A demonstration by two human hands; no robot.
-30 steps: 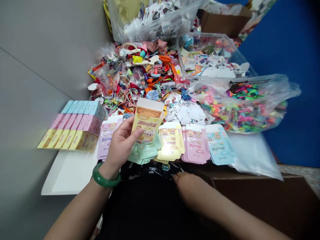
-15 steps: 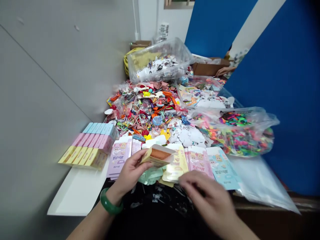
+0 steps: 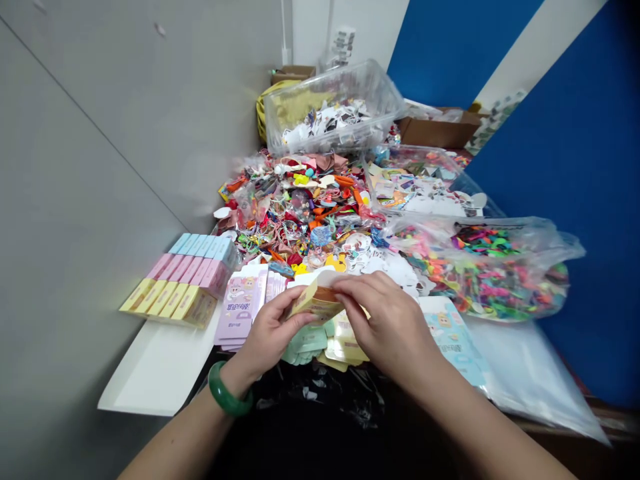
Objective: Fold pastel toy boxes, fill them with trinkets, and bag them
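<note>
The left hand (image 3: 273, 333) is clasping a small yellow cardboard box (image 3: 316, 304); the right hand (image 3: 393, 323), just raised, is reaching its open end, whether pinching I can't tell, so both are working above flat mint-green card cartons (image 3: 304, 343).

Tbl (image 3: 580, 383) holds trinket pile (image 3: 305, 217), flat ctns (image 3: 241, 310) & wht tray (image 3: 153, 373).

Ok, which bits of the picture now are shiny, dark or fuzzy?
In the head view: pale shine on the clear bin and the clear plastic sheets; deep darkness over the black clothing at the bottom; print on the small yellow box too fuzzy to read; and a blackened top right corner.
</note>
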